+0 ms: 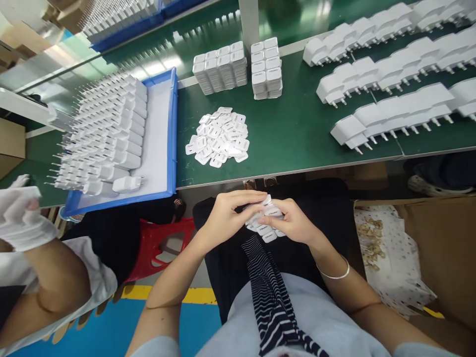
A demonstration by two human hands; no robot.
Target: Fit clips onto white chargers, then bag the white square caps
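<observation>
Green matting covers the workbench that runs across the upper part of my view. I hold both hands low over my lap, in front of the bench edge. My left hand and my right hand meet around a small stack of white cover plates. The left fingers are curled, with the fingertips pressed together on the top of the stack. The right hand cups the stack from the other side, thumb and forefinger pinching the uppermost plate. Several plates fan out below the right palm. A thin bangle sits on my right wrist.

On the bench, a loose pile of the same plates lies near the front edge, well apart from my hands. Behind it stand two blocks of neatly stacked plates. To the left, a blue tray holds rows of white charger bodies, prongs pointing left. To the right, long rows of finished chargers lie on the mat, prongs toward me.

At the far left a co-worker's hand in a white glove is raised beside the tray; I cannot tell whether it holds anything. A red stool stands below the tray. A cardboard box sits at my right, with paper scraps inside.
</observation>
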